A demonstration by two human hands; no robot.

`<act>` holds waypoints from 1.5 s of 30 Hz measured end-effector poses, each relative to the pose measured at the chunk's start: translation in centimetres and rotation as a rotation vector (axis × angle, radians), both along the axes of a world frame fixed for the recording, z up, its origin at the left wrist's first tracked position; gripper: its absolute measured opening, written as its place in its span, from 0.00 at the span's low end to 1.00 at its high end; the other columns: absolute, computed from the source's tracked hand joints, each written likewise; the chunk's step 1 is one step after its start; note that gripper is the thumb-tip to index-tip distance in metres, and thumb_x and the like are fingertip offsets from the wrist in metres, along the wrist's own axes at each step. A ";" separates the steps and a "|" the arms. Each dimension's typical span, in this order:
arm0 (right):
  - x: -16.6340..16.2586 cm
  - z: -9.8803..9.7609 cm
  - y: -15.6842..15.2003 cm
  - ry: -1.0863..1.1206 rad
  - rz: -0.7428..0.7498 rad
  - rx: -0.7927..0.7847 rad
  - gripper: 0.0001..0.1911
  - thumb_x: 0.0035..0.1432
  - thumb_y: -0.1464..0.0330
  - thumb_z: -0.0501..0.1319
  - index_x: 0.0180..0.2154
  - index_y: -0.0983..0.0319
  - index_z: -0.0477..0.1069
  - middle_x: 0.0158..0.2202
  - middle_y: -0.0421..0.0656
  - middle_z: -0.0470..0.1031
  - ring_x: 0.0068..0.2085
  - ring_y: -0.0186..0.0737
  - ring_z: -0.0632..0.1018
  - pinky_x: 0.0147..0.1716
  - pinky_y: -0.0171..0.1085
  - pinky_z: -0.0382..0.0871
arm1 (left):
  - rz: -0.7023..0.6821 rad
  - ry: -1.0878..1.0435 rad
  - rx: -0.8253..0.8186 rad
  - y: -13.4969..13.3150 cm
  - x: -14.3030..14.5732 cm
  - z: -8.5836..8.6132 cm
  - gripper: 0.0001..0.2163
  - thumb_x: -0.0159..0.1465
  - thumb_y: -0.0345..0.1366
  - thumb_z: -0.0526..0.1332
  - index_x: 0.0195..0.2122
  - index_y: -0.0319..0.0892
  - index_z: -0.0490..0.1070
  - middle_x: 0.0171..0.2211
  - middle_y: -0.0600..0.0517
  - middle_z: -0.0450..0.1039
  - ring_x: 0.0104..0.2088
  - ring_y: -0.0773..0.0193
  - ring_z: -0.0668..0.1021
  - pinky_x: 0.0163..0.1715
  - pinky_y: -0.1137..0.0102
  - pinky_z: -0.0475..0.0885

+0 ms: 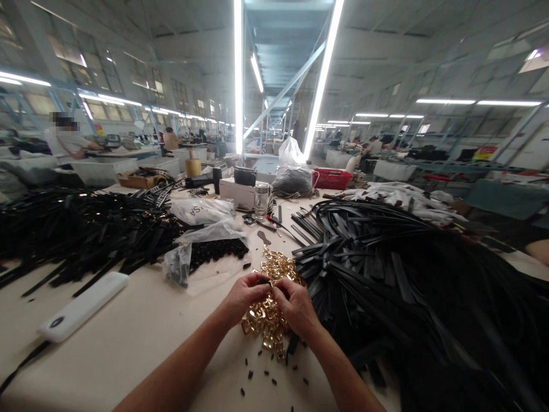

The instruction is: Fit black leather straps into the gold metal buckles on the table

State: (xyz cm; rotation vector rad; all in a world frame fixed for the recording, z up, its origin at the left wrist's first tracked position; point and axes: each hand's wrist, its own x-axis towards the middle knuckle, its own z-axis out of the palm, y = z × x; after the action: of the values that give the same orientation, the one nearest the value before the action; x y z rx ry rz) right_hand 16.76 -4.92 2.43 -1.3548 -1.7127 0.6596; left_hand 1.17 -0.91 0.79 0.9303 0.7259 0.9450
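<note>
My left hand and my right hand meet over a heap of gold metal buckles on the pale table. Both have their fingers pinched together on a small black piece held between them; what it is exactly is too small to make out. A big pile of black straps lies right beside my right hand. Small black bits are scattered on the table under my wrists.
Another heap of black straps covers the left side. A white power bank with a cable lies near the left front. Plastic bags, a glass jar, a white box and a red basket stand farther back. A person works at the far left.
</note>
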 end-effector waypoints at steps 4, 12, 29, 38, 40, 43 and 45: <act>0.0 0.6 -0.2 -0.001 0.028 -0.035 0.10 0.59 0.66 0.55 0.31 0.63 0.72 0.25 0.38 0.71 0.28 0.34 0.70 0.29 0.32 0.60 | 0.018 0.004 0.038 -0.1 0.1 -0.1 0.13 0.49 0.36 0.71 0.35 0.37 0.76 0.32 0.48 0.77 0.31 0.64 0.77 0.33 0.72 0.69; 0.5 0.6 -0.2 0.021 0.169 -0.151 0.05 0.56 0.71 0.53 0.30 0.61 0.67 0.22 0.34 0.65 0.24 0.31 0.66 0.25 0.30 0.57 | 0.072 -0.209 -0.103 0.3 0.1 -0.6 0.09 0.49 0.29 0.70 0.31 0.37 0.74 0.27 0.53 0.74 0.26 0.72 0.75 0.28 0.79 0.69; 0.2 0.3 -0.2 -0.048 0.067 -0.065 0.09 0.57 0.68 0.54 0.27 0.62 0.68 0.23 0.36 0.67 0.26 0.32 0.67 0.26 0.30 0.58 | -0.071 -0.199 -0.100 -0.6 0.0 1.4 0.11 0.47 0.29 0.72 0.30 0.37 0.72 0.29 0.50 0.76 0.29 0.66 0.78 0.33 0.72 0.71; 0.5 1.1 -0.6 0.030 0.204 -0.186 0.08 0.56 0.70 0.53 0.32 0.63 0.70 0.24 0.36 0.67 0.25 0.31 0.67 0.24 0.29 0.58 | -0.088 -0.213 -0.203 -0.3 0.0 0.4 0.11 0.49 0.29 0.70 0.33 0.36 0.72 0.29 0.50 0.77 0.25 0.69 0.77 0.26 0.77 0.71; 0.6 1.2 -0.6 0.026 0.240 -0.207 0.06 0.55 0.71 0.53 0.31 0.62 0.69 0.23 0.35 0.66 0.24 0.30 0.67 0.24 0.29 0.58 | -0.077 -0.259 -0.249 -0.1 -0.3 0.2 0.09 0.51 0.28 0.69 0.32 0.36 0.72 0.27 0.52 0.76 0.22 0.74 0.75 0.23 0.80 0.69; 0.5 1.2 -0.7 0.041 0.249 -0.165 0.06 0.55 0.72 0.53 0.30 0.61 0.68 0.23 0.34 0.65 0.25 0.30 0.66 0.25 0.29 0.58 | -0.055 -0.312 -0.306 0.1 -0.4 0.0 0.07 0.52 0.27 0.68 0.30 0.36 0.71 0.24 0.55 0.74 0.19 0.77 0.73 0.21 0.84 0.67; 0.1 1.0 -0.7 0.060 0.227 -0.126 0.07 0.58 0.70 0.53 0.30 0.62 0.68 0.23 0.34 0.65 0.25 0.30 0.66 0.26 0.29 0.58 | -0.053 -0.319 -0.306 0.1 -0.2 0.0 0.07 0.53 0.27 0.68 0.30 0.36 0.71 0.24 0.54 0.74 0.20 0.76 0.74 0.23 0.83 0.69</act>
State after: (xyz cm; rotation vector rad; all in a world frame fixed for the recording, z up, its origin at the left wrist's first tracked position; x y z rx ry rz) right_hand 16.89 -5.64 3.48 -1.2223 -1.8174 0.9406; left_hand 0.94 -0.83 0.82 0.5124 0.5498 0.8799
